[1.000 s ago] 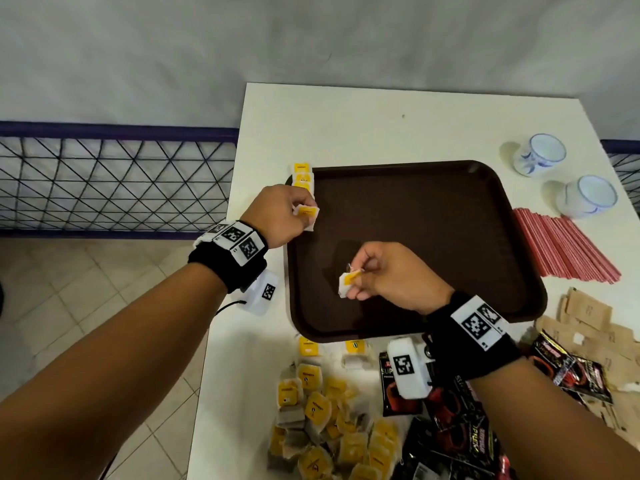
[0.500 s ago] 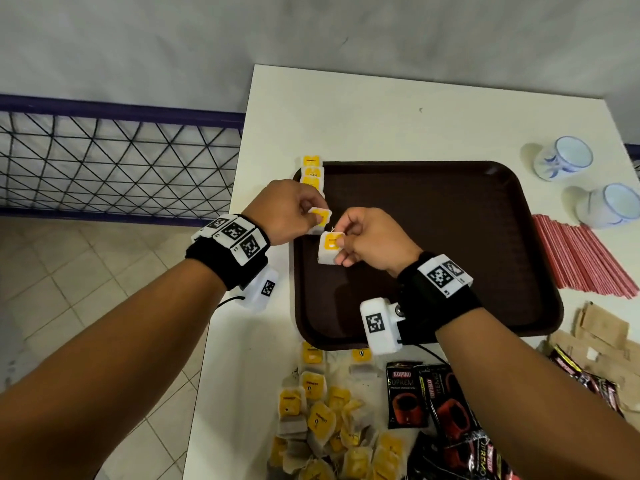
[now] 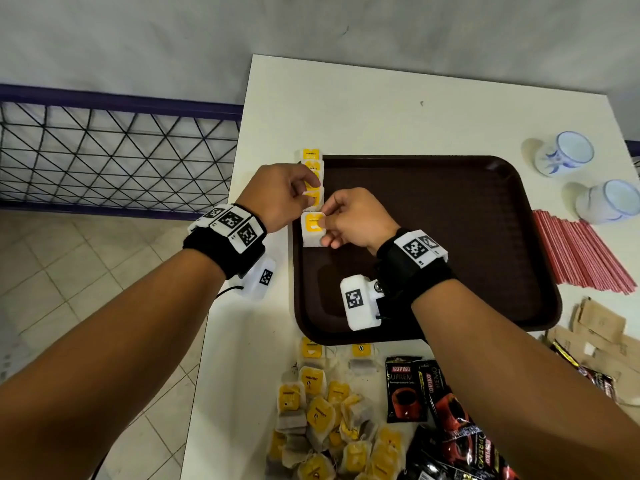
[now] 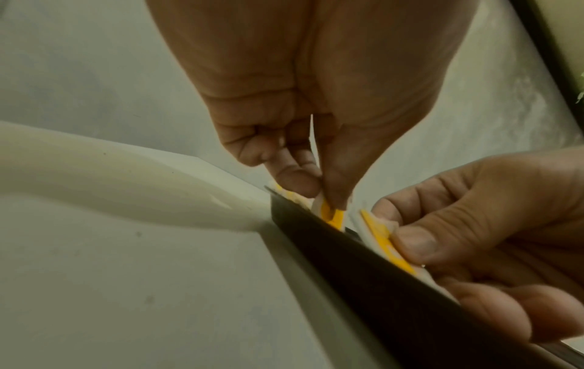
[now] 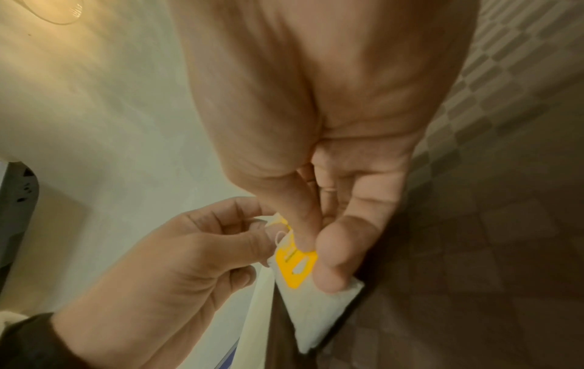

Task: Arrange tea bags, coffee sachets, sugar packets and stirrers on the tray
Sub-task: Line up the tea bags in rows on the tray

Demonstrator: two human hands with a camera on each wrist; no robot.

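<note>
A dark brown tray (image 3: 450, 237) lies on the white table. A row of yellow-tagged tea bags (image 3: 310, 157) runs along its left rim. My left hand (image 3: 304, 195) pinches one tea bag (image 4: 330, 214) in that row at the rim. Just below it, my right hand (image 3: 323, 225) pinches another tea bag (image 3: 312, 228) by its yellow tag (image 5: 295, 266) and holds it at the tray's left edge (image 4: 363, 269). The two hands are almost touching.
A heap of tea bags (image 3: 325, 420) and black coffee sachets (image 3: 450, 420) lies at the table's near edge. Red stirrers (image 3: 581, 254), brown sugar packets (image 3: 599, 327) and two cups (image 3: 564, 154) sit to the right of the tray. The table's left edge drops to a tiled floor.
My right hand has carried its tea bag from the tray's middle to the left rim, below the left hand. The left hand has stayed at the row.
</note>
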